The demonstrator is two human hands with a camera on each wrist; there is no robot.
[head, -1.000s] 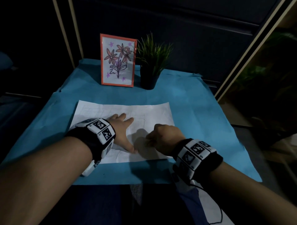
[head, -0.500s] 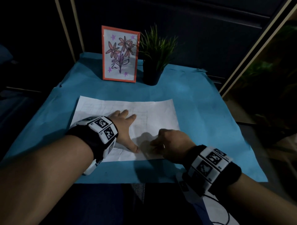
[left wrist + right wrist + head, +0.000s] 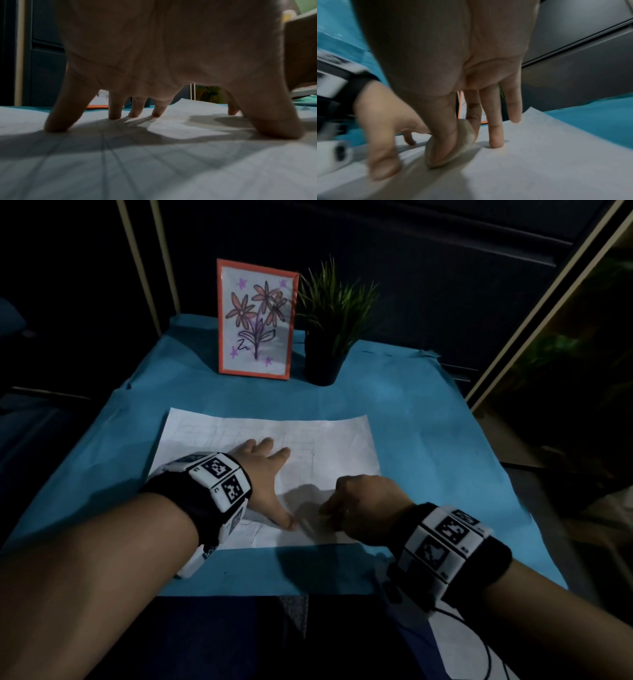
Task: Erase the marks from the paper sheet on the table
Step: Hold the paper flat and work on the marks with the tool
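Note:
A white paper sheet [image 3: 329, 440] with faint grid lines lies on the blue-covered table [image 3: 428, 422]. My left hand [image 3: 267, 474] rests on it with fingers spread flat, thumb near the front edge; in the left wrist view the fingertips [image 3: 115, 115] press the sheet [image 3: 154, 162]. My right hand [image 3: 363, 508] is at the sheet's front right, and its thumb and forefinger pinch a worn grey eraser [image 3: 464, 143] against the paper [image 3: 539, 155]. A thin pencil line [image 3: 255, 534] shows near my left thumb.
A framed flower drawing [image 3: 257, 320] with an orange border and a small potted plant [image 3: 329, 337] stand at the table's back. The table's front edge [image 3: 274, 594] lies just below my wrists. A white cable [image 3: 479, 645] runs under my right wrist.
My right hand has slid a little right and towards me on the sheet with the eraser. The left hand has stayed where it was. The head view has shifted slightly.

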